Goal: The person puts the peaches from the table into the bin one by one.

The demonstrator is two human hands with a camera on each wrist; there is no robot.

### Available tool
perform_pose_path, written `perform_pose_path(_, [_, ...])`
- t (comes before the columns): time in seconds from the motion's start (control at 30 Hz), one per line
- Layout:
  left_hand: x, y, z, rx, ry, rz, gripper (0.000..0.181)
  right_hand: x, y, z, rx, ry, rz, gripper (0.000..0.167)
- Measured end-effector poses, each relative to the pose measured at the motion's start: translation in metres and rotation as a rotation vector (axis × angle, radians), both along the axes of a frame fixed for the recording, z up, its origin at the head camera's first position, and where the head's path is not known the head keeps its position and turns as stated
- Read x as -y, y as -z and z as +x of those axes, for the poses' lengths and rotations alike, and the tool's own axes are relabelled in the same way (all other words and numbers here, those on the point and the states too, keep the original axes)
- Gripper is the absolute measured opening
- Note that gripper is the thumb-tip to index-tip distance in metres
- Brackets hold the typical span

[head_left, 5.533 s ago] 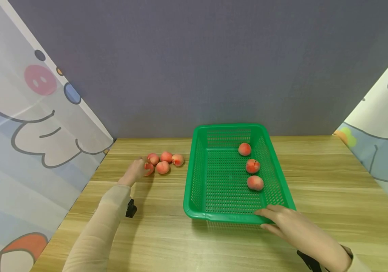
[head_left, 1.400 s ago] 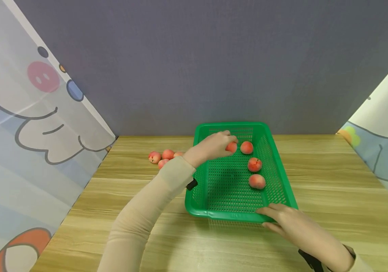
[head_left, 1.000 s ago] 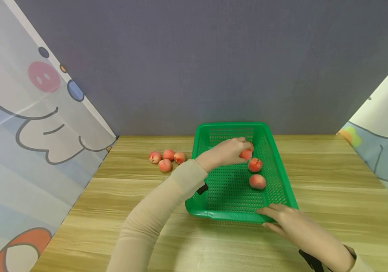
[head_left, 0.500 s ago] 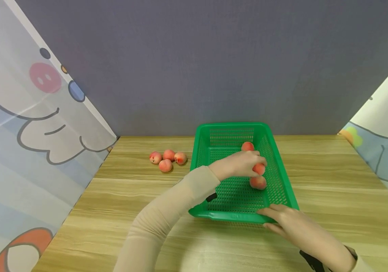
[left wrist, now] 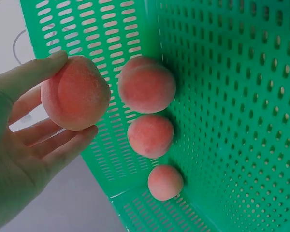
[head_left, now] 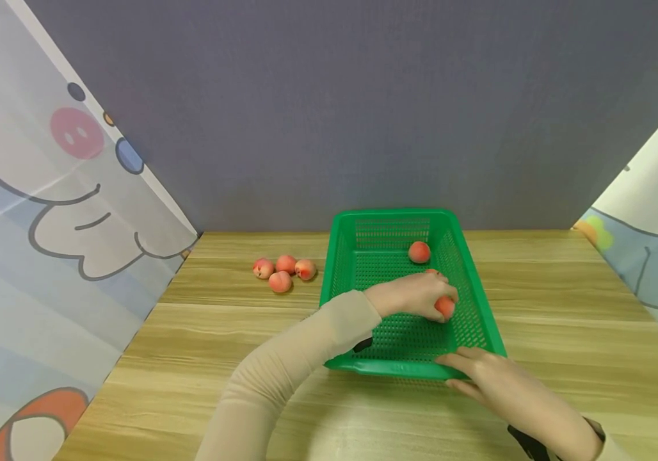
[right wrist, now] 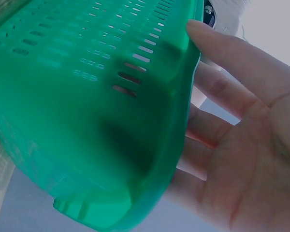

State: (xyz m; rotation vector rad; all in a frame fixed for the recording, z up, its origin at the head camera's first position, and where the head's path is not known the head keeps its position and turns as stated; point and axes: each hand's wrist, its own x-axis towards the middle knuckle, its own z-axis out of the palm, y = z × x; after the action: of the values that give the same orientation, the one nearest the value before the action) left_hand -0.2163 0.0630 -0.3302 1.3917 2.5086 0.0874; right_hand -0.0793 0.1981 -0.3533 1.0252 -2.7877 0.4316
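Observation:
My left hand [head_left: 418,296] holds a peach [left wrist: 76,94] between thumb and fingers, inside the green plastic basket [head_left: 398,367] near its right side. In the left wrist view, three more peaches lie in a row on the basket floor: a large one [left wrist: 147,87], a middle one [left wrist: 150,136] and a far one [left wrist: 165,182]. The held peach appears apart from them. From the head, the hand hides the nearest of the three and most of the middle one. My right hand [head_left: 487,368] grips the basket's near right rim, thumb on the outside.
Several peaches [head_left: 280,282] sit clustered on the wooden table [head_left: 219,358], left of the basket. A grey panel [head_left: 329,115] rises behind the table. Cartoon-printed sheets [head_left: 35,269] stand at both sides.
My left hand took a peach from the cluster on the table and carried it right into the basket. Lately it has moved nearer along the row. The right hand has stayed on the rim.

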Motion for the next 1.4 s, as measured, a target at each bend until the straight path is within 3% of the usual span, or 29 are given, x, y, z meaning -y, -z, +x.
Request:
perform_pose_path(0.3, [-0.005, 0.01, 0.003, 0.008, 0.044, -0.044, 0.041, 0.0, 0.001, -0.001, -0.005, -0.019, -0.012, 0.027])
perform_pose_path(0.53, [-0.008, 0.018, 0.006, 0.031, 0.039, -0.099, 0.042, 0.0, 0.002, -0.001, -0.034, -0.03, -0.022, 0.027])
perform_pose_path(0.83, [-0.013, 0.013, 0.017, -0.079, 0.135, -0.077, 0.039, 0.0, 0.0, -0.001, -0.006, -0.026, -0.023, 0.027])
perform_pose_path(1.13, [-0.019, 0.019, 0.018, 0.013, 0.125, -0.146, 0.037, 0.0, 0.0, -0.002, -0.019, -0.038, -0.031, 0.028])
perform_pose_path(1.4, [-0.02, 0.029, 0.017, 0.014, 0.178, -0.166, 0.032, -0.001, 0.003, -0.002, -0.082, -0.064, -0.055, 0.03])
